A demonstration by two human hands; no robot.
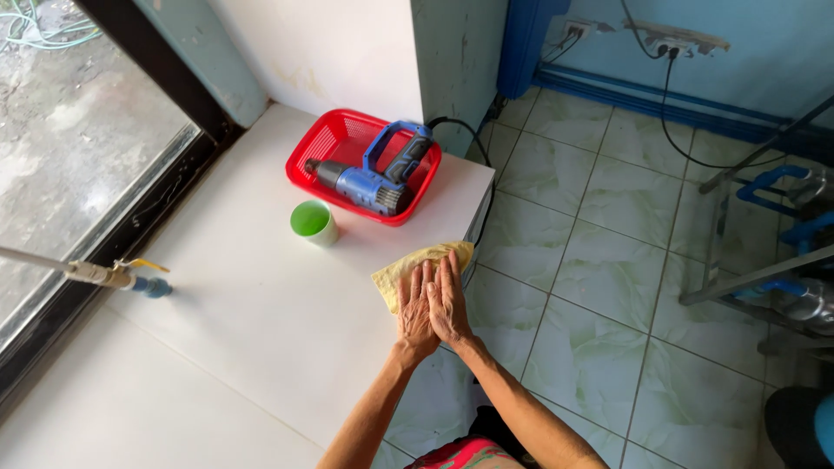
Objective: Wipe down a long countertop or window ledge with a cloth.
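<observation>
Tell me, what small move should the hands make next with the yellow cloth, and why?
Probably slide the cloth inward across the white top, toward the green cup. The left hand and right hand lie flat side by side on the cloth at the top's edge, so most of the surface lies beyond them, and the red basket with the drill stands further back.

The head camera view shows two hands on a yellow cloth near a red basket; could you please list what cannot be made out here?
- Head view: much of the yellow cloth lies hidden under the left hand and right hand.
- The underside of the blue and grey power drill is hidden by the wall of the red plastic basket.
- Whether the green cup holds anything cannot be told.
- The metal frame runs off the right edge.
</observation>
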